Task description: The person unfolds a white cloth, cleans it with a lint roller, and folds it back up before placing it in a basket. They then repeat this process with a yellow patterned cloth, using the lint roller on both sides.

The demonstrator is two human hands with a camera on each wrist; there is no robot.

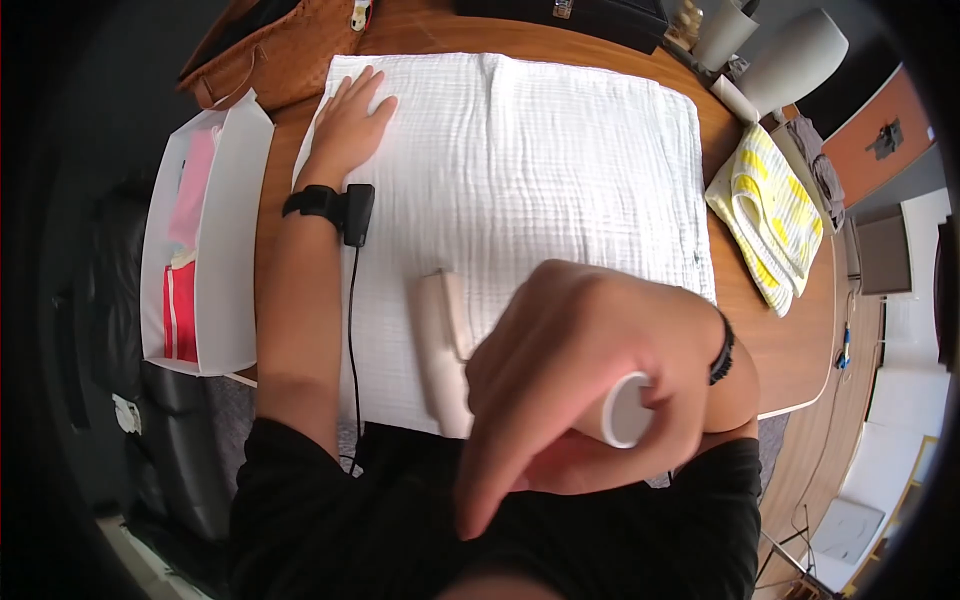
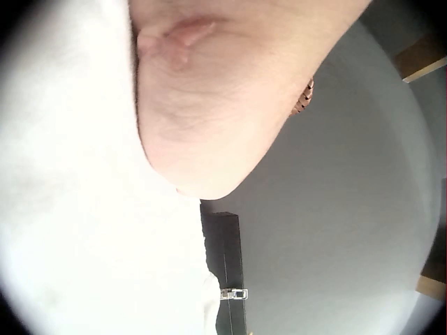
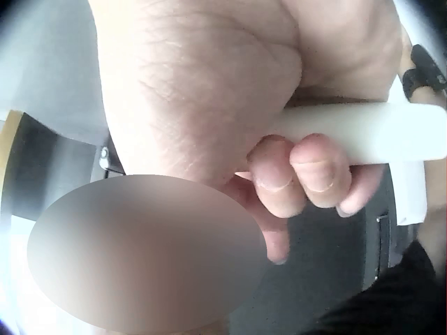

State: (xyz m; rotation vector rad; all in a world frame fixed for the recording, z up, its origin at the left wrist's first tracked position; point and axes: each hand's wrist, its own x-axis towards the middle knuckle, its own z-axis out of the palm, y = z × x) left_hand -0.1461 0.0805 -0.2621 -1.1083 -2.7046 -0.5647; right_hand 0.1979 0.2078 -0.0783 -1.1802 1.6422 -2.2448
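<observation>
The left hand (image 1: 350,130) lies on the white cloth (image 1: 590,140), near its far left corner. Its fingers are straight and its thumb sticks out wide. It holds nothing up.

The right hand (image 1: 575,345) is curled round a pale tool (image 1: 437,350). The right wrist view shows 3 fingers bent round the smooth, round grip. The round end of the grip peeks out of the hand. The long front part is by the near edge of the cloth, close to the body. The hand hides the middle, so I can't tell how the 2 parts join. I can't tell if the front part touches the cloth or is just over it.

It looks like 1 hand is there to hold the cloth flat and 1 is there to work the tool. The cloth has lots of tiny wrinkles, so I think this is the part where it gets made smooth.

The next move needs the left hand to press down softly, so the cloth won't slide. The right hand needs to hold tight and put the flat side down gently. If it pushes too hard, the cloth could bunch up.
</observation>
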